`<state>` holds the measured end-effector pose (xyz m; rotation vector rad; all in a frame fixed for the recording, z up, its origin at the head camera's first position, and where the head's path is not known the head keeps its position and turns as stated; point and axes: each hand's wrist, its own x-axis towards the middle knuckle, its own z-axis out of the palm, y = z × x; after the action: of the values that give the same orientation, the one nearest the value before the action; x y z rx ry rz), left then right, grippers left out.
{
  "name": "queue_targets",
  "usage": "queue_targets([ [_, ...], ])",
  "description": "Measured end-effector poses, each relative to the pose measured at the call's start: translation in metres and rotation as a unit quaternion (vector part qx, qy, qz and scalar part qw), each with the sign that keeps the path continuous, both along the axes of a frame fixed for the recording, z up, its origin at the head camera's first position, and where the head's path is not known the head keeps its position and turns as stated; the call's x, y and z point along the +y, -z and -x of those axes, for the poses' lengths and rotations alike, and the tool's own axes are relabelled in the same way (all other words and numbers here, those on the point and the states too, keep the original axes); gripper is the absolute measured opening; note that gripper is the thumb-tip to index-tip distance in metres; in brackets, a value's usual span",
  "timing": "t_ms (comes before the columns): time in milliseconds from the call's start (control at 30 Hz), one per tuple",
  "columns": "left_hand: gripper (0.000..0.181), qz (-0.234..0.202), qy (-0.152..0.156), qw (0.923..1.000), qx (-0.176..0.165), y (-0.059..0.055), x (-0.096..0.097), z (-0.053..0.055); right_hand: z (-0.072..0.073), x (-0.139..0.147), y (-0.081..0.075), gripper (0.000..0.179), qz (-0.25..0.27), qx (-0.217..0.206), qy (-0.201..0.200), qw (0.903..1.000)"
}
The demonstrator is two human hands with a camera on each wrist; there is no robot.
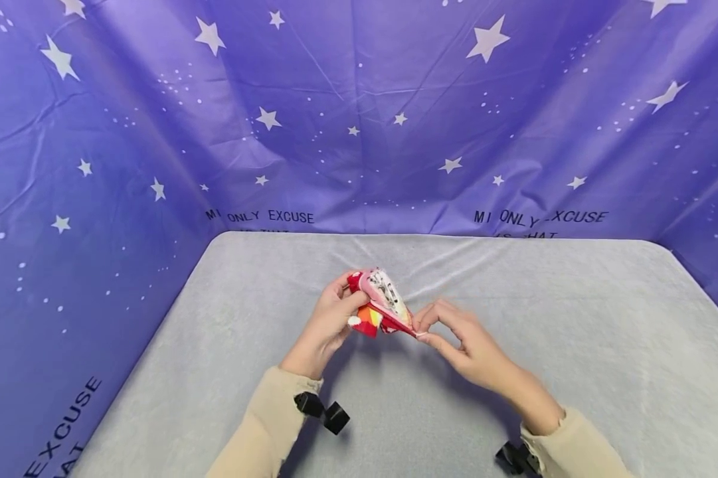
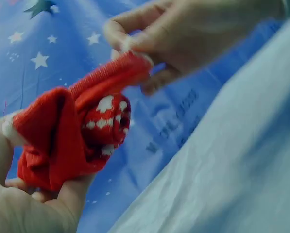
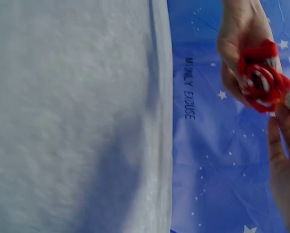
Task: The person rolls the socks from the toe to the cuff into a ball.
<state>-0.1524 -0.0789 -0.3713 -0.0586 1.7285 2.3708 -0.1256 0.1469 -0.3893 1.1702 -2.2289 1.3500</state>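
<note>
A rolled red sock [image 1: 386, 296] with white, pink and yellow patches is held above the table between both hands. My left hand [image 1: 329, 320] grips the roll from the left, thumb on the near side. The thumb and fingers of my right hand [image 1: 467, 340] pinch the sock's edge at its lower right and stretch it away from the roll. In the left wrist view, the sock [image 2: 50, 141] shows a ribbed red cuff drawn out to the right hand [image 2: 183, 36], beside a white-patterned coil. The coiled end of the sock [image 3: 259, 87] faces the right wrist view.
Grey cloth covers the table [image 1: 574, 318] beneath the hands. A purple curtain [image 1: 359, 159] with white stars and printed lettering stands behind it and along the sides. Black devices [image 1: 323, 410] are strapped at both wrists, over beige sleeves.
</note>
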Motion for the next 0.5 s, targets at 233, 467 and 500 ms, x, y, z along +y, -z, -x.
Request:
queue_targets([
  [233, 0.051, -0.117, 0.053, 0.9875, -0.091, 0.001, 0.016, -0.013, 0.0, -0.006, 0.009, 0.031, 0.022, 0.007, 0.086, 0.996],
  [467, 0.053, -0.137, 0.094, 0.9837, -0.068, 0.005, 0.013, -0.017, 0.006, -0.004, 0.004, 0.03, 0.017, -0.009, 0.078, 0.9968],
  [500, 0.055, -0.137, 0.102, 0.983, -0.067, 0.005, 0.011, -0.017, 0.006, -0.004, 0.004, 0.03, 0.013, -0.012, 0.073, 0.9972],
])
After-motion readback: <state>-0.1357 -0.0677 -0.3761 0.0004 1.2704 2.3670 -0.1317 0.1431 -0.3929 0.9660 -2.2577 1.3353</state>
